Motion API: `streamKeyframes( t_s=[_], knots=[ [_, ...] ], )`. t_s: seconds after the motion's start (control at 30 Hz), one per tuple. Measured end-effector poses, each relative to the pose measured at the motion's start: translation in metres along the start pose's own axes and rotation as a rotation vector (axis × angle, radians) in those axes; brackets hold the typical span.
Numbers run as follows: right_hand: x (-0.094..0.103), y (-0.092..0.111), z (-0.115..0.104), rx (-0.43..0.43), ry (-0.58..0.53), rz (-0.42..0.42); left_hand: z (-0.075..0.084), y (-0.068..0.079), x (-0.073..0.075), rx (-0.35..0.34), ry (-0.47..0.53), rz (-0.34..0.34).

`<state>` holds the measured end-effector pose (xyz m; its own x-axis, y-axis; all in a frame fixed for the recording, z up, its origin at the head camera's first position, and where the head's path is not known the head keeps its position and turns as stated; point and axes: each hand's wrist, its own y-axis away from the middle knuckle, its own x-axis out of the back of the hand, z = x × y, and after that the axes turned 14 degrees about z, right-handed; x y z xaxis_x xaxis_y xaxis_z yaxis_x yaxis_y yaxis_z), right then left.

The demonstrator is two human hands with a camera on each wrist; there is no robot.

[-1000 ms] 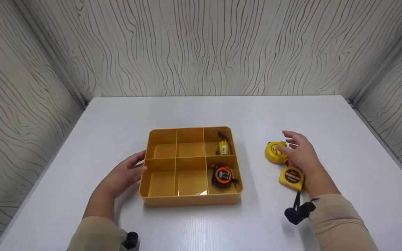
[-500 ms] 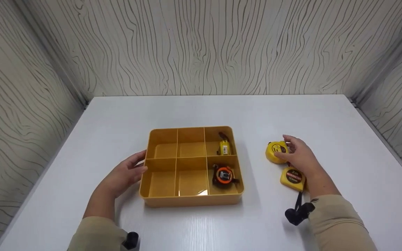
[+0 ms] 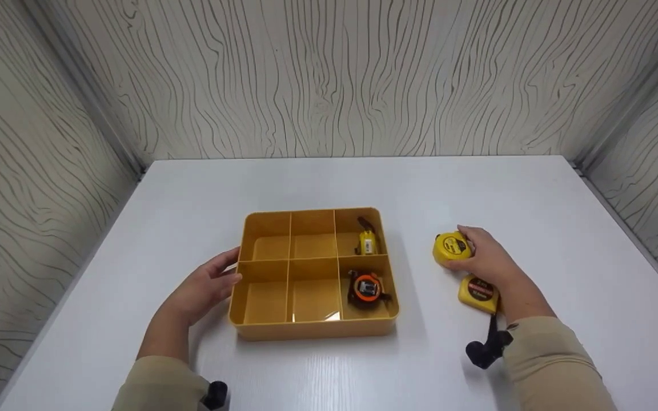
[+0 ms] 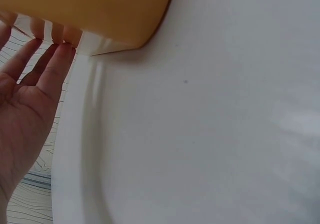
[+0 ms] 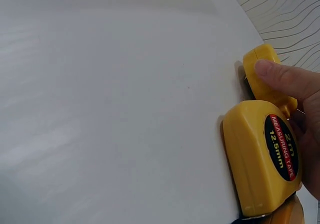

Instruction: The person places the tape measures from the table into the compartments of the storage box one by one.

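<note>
My right hand [image 3: 496, 262] grips a round yellow tape measure [image 3: 448, 249] on the table right of the tray, thumb on the near side and fingers at the far side. In the right wrist view, the thumb [image 5: 287, 77] presses on its yellow case. Just in front lies a second yellow tape measure [image 3: 477, 293], labelled 2 m, partly under the wrist. My left hand [image 3: 196, 294] rests its straight fingers against the left wall of a yellow six-compartment tray [image 3: 315, 331]; the left wrist view shows the fingertips [image 4: 62, 51] touching that wall.
The tray's back right compartment holds a small yellow tape measure [image 3: 366, 242]; the front right one holds a black and orange tape measure [image 3: 366, 288]. An orange-yellow item [image 5: 291, 213] shows behind the labelled tape. Patterned panels [image 3: 317, 80] enclose the white table [image 3: 329, 182].
My right hand has come down and its thumb and fingers have closed round the round yellow tape measure. The left hand and tray have stayed put.
</note>
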<state>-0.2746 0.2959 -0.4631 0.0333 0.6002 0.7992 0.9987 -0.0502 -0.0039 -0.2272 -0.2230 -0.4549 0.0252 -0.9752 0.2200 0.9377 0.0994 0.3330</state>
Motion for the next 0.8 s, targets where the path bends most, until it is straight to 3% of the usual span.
streamKeyframes(
  t_s=[0.33,0.8],
  knots=[
    [-0.002,0.002,0.0,-0.002,-0.012,0.044,0.001,0.001,0.0,0.013,-0.025,0.012],
    [-0.007,-0.002,-0.012,-0.065,0.017,-0.013,-0.002,-0.002,0.001,-0.031,0.041,-0.038]
  ],
)
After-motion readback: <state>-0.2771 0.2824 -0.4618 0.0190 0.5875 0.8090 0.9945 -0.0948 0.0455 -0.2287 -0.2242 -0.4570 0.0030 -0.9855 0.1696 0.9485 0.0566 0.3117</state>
